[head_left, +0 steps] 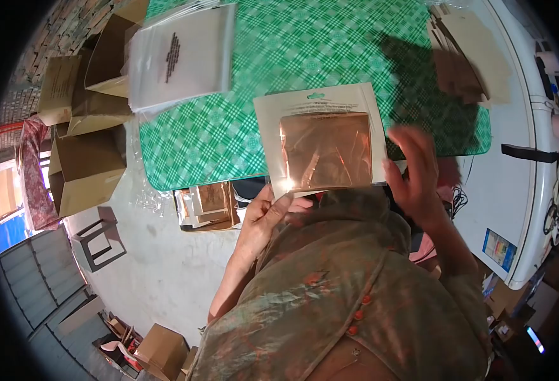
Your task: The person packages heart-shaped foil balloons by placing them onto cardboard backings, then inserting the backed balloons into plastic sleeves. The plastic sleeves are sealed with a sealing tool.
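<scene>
A flat clear package with a cream card and a shiny copper-coloured sheet lies at the near edge of the green checked table. My left hand pinches its lower left corner, thumb on top and fingers below. Beside the package's right edge is my right hand, its fingers apart and slightly curled, the thumb close to the edge. Whether that thumb touches the package I cannot tell.
A stack of clear plastic bags is at the table's back left, and cream cards at the back right. Open cardboard boxes stand left of the table. Below its near edge is a box of copper-coloured packages. A white appliance is at right.
</scene>
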Tool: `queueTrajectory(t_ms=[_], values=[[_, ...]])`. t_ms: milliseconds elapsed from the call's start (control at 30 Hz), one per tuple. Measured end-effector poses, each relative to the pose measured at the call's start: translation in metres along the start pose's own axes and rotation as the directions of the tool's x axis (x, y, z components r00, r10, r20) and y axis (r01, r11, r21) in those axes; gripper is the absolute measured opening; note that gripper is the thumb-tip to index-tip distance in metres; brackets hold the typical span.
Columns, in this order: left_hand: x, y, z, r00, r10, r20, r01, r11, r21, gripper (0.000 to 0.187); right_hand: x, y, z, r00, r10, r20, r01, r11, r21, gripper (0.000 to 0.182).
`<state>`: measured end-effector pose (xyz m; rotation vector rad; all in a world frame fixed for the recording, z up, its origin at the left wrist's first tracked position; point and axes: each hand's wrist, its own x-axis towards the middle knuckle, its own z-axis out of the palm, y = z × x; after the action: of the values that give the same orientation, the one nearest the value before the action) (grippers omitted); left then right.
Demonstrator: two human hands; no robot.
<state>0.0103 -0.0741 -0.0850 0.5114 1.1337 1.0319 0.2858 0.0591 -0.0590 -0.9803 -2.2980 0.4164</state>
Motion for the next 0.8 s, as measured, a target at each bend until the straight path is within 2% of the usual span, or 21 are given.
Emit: queueTrajectory(t_ms=[100, 133, 200, 233, 300, 400, 433, 500, 533, 633, 767, 800], values=[[0.004, -0.004, -0.002, 1.000, 0.008, -0.001, -0.008, 0.997, 0.082, 0.037, -0.045, -0.015, 0.006, 0.985, 0.161, -0.057, -0.154, 0.981, 0.119, 0.034], [0.006, -0.008, -0.003, 1.000, 0.012, 0.000, -0.012, 0.992, 0.124, 0.035, -0.060, -0.021, 0.012, 0.947, 0.321, -0.013, -0.309, 0.923, 0.229, 0.032], [0.011, -0.018, -0.009, 1.000, -0.022, -0.019, 0.024, 0.996, 0.082, 0.034, -0.086, -0.028, 0.027, 0.796, 0.593, 0.117, -0.583, 0.702, 0.410, 0.028], [0.014, -0.020, -0.011, 0.999, -0.038, -0.027, 0.040, 0.997, 0.062, 0.033, -0.093, -0.028, 0.036, 0.717, 0.655, 0.239, -0.652, 0.509, 0.561, 0.028], [0.016, -0.018, -0.007, 1.000, -0.023, -0.017, 0.024, 0.999, 0.040, 0.033, -0.092, -0.031, 0.048, 0.744, 0.622, 0.245, -0.567, 0.394, 0.723, 0.030], [0.014, -0.009, 0.005, 0.999, 0.003, -0.052, -0.004, 1.000, -0.019, 0.034, -0.070, -0.041, 0.052, 0.741, 0.605, 0.290, -0.514, 0.234, 0.825, 0.029], [0.014, -0.006, 0.009, 0.997, 0.014, -0.073, -0.017, 0.999, -0.042, 0.034, -0.065, -0.040, 0.050, 0.715, 0.612, 0.337, -0.556, 0.205, 0.806, 0.030], [0.016, -0.009, 0.005, 0.996, 0.052, -0.068, -0.048, 0.997, 0.059, 0.033, -0.056, -0.037, 0.047, 0.659, 0.617, 0.430, -0.634, 0.147, 0.760, 0.033], [0.018, -0.011, 0.003, 0.995, 0.073, -0.064, -0.065, 0.992, 0.109, 0.033, -0.054, -0.037, 0.048, 0.653, 0.623, 0.430, -0.637, 0.146, 0.757, 0.030], [0.018, -0.010, 0.001, 0.997, 0.060, -0.057, -0.055, 0.995, 0.085, 0.032, -0.051, -0.038, 0.047, 0.630, 0.632, 0.451, -0.663, 0.135, 0.736, 0.027], [0.020, -0.020, -0.012, 0.998, 0.040, 0.040, -0.041, 0.998, 0.048, 0.032, -0.049, -0.039, 0.039, 0.595, 0.629, 0.500, -0.709, 0.118, 0.695, 0.029], [0.020, -0.016, -0.007, 0.999, 0.039, 0.003, -0.039, 0.999, 0.026, 0.032, -0.050, -0.038, 0.039, 0.591, 0.630, 0.504, -0.715, 0.121, 0.689, 0.029]])
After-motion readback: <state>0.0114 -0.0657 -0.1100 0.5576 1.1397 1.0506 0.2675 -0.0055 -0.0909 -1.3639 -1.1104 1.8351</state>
